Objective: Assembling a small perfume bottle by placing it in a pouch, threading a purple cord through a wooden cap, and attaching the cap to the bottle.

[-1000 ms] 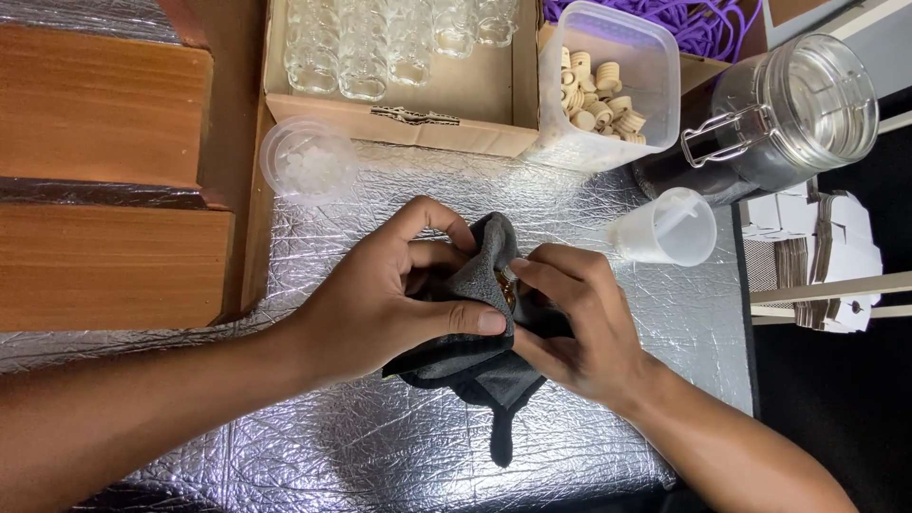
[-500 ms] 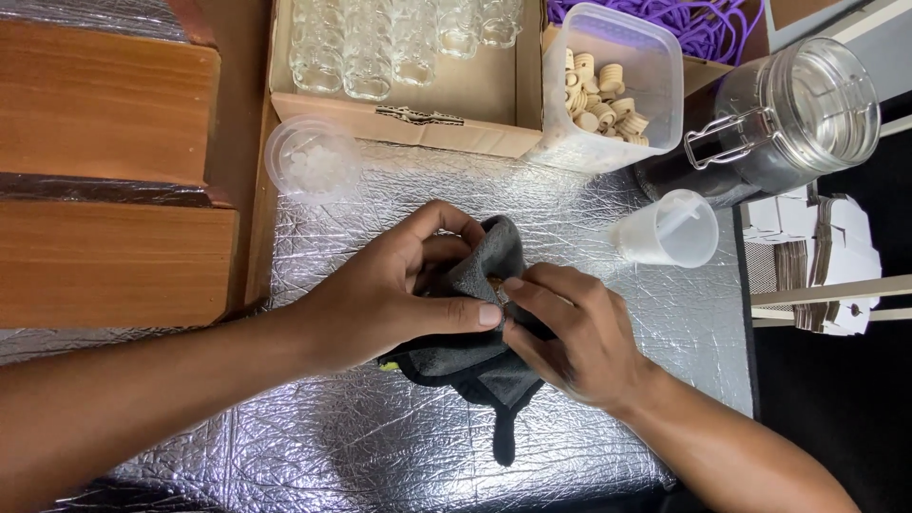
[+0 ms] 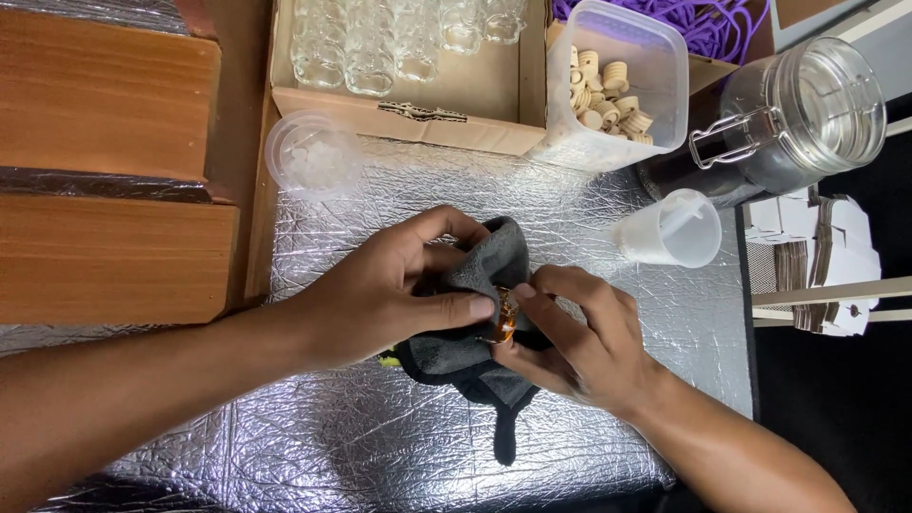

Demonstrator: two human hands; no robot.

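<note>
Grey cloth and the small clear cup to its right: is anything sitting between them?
No. In the head view, only bare silver foil surface lies between the grey cloth and the clear cup.

The small amber object (image 3: 503, 321) is almost wholly covered by the dark grey cloth (image 3: 475, 313) and the fingers around it; its shape and kind cannot be determined. The left hand (image 3: 389, 290) conceals the cloth's left portion, and the right hand (image 3: 579, 342) conceals its right portion. A small yellow-green scrap (image 3: 388, 360) under the left palm is too small to identify. The cardboard box (image 3: 418, 114) of glass jars (image 3: 370, 43) is cut off by the top edge, as are the purple cord (image 3: 708, 24) and the wooden blocks (image 3: 104, 90). Both forearms run out of frame.
</note>
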